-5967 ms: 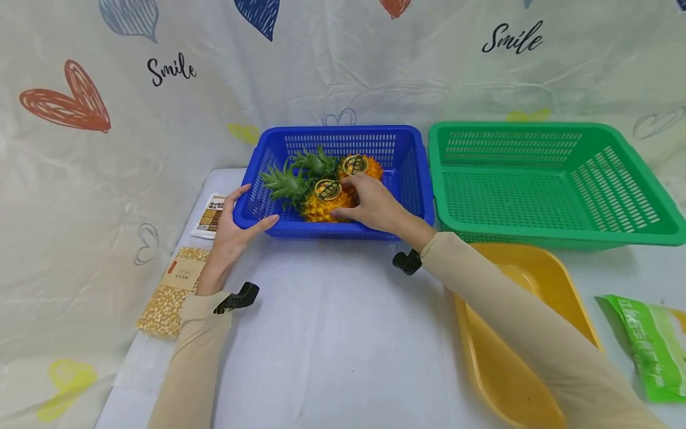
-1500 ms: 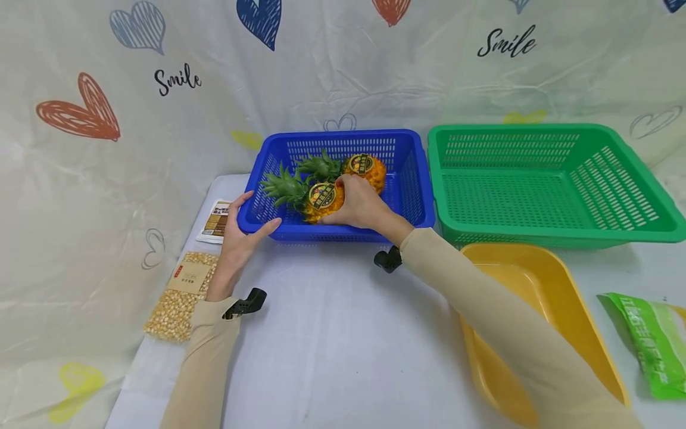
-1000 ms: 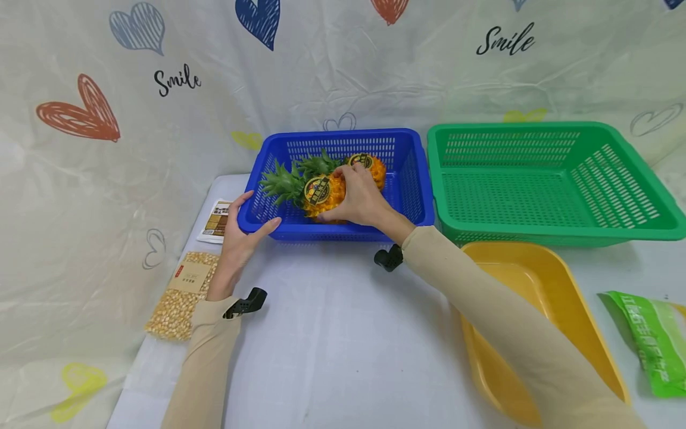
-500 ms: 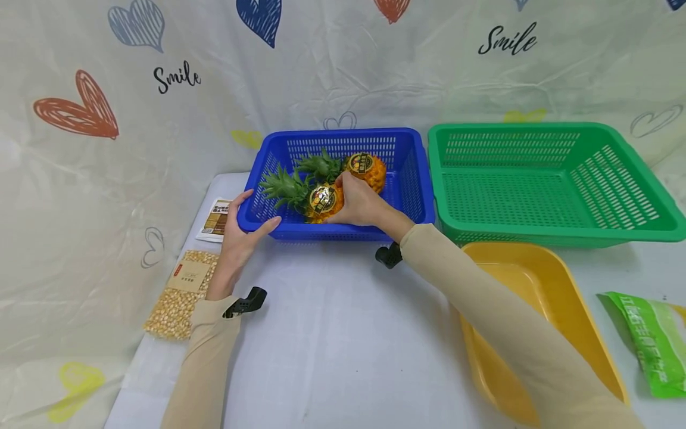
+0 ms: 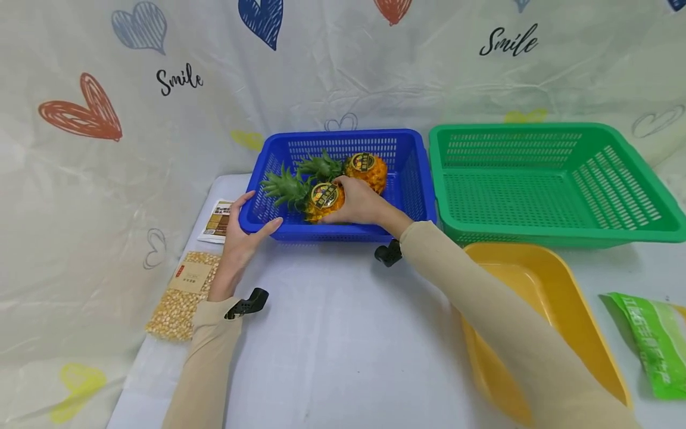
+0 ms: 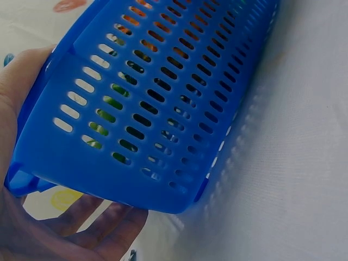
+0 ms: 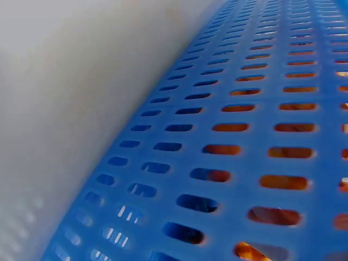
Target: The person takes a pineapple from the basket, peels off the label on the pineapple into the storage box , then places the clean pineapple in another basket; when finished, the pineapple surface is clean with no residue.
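In the head view a blue plastic basket (image 5: 351, 229) stands at the back of the table. Two pineapples with green crowns and round black-and-gold labels lie in it. My right hand (image 5: 364, 202) reaches over the front rim and grips the front pineapple (image 5: 321, 210), covering its right end. Behind it lies the rear pineapple (image 5: 377, 170). My left hand (image 5: 238, 247) holds the basket's left front corner, its thumb over the front rim; in the left wrist view, fingers (image 6: 122, 228) curl around the basket's end. The right wrist view shows only the slotted basket wall (image 7: 234, 136) and tablecloth.
A green basket (image 5: 557, 235) stands right of the blue one, close beside it. In front is a yellow tray (image 5: 514, 262), partly under my right forearm. A green packet (image 5: 648, 339) lies far right. Left are a corn kernel bag (image 5: 177, 304) and a small white-and-brown packet (image 5: 214, 223).
The front pineapple has rolled back and forth under my right hand, its label tilting away and back. Since six seconds ago that hand has shifted slightly left. My left hand keeps its hold.
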Available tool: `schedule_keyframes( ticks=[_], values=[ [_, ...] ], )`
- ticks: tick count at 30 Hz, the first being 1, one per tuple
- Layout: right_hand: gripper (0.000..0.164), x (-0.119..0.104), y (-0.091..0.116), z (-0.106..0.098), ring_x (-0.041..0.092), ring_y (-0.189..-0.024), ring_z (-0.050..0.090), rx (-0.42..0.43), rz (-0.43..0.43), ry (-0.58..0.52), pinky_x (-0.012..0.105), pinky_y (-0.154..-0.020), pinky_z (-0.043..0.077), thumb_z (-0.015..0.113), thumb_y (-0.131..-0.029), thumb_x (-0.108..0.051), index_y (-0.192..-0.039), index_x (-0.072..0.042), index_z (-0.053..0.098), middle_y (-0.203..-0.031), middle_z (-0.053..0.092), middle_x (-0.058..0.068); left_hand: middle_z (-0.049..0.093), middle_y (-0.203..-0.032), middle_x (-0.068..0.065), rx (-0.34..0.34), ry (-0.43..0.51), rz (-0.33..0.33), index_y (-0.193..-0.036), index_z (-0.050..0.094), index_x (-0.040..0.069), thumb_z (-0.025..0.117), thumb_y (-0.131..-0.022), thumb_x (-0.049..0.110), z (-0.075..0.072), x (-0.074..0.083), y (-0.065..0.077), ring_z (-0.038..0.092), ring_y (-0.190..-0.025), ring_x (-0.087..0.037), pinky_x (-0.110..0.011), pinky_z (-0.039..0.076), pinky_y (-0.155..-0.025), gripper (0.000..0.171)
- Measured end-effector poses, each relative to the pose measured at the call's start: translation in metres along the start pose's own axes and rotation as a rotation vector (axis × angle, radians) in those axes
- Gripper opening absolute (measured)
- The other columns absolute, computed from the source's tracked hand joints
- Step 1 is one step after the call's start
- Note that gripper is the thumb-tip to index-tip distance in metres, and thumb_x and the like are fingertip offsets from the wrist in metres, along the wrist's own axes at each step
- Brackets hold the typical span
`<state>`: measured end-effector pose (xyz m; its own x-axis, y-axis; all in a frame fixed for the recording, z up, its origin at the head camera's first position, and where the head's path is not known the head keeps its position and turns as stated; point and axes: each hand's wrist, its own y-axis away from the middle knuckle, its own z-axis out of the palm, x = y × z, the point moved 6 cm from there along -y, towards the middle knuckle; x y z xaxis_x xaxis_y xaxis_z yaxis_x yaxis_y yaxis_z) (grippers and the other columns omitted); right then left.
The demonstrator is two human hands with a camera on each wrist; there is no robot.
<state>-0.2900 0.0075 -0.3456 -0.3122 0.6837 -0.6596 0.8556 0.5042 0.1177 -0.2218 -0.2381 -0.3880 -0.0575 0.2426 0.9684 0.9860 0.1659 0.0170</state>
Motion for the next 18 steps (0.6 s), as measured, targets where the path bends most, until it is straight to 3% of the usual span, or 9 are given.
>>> schedule_keyframes(
  ticks=[9, 18],
  values=[
    [0.105, -0.011, 0.010, -0.021, 0.032, -0.133, 0.052, 0.125, -0.041, -0.080, 0.048, -0.112, 0.046, 0.092, -0.078, -0.046, -0.158, 0.000, 0.040, -0.151, 0.051, 0.018, 0.027, -0.169, -0.007, -0.002, -0.001, 0.006, -0.162, 0.030, 0.031, 0.084, -0.089, 0.033, 0.000, 0.002, 0.000, 0.031, -0.152, -0.029, -0.049, 0.030, -0.123, 0.091],
    [0.096, -0.021, 0.030, -0.049, 0.026, -0.119, 0.059, 0.192, -0.092, -0.199, 0.042, -0.099, 0.056, 0.093, -0.078, -0.037, -0.154, -0.003, 0.045, -0.139, 0.058, 0.013, 0.024, -0.170, -0.006, -0.007, 0.004, -0.010, -0.163, 0.027, 0.031, 0.083, -0.090, 0.031, 0.001, -0.001, 0.000, 0.028, -0.154, -0.028, -0.047, 0.028, -0.124, 0.092]
  ],
)
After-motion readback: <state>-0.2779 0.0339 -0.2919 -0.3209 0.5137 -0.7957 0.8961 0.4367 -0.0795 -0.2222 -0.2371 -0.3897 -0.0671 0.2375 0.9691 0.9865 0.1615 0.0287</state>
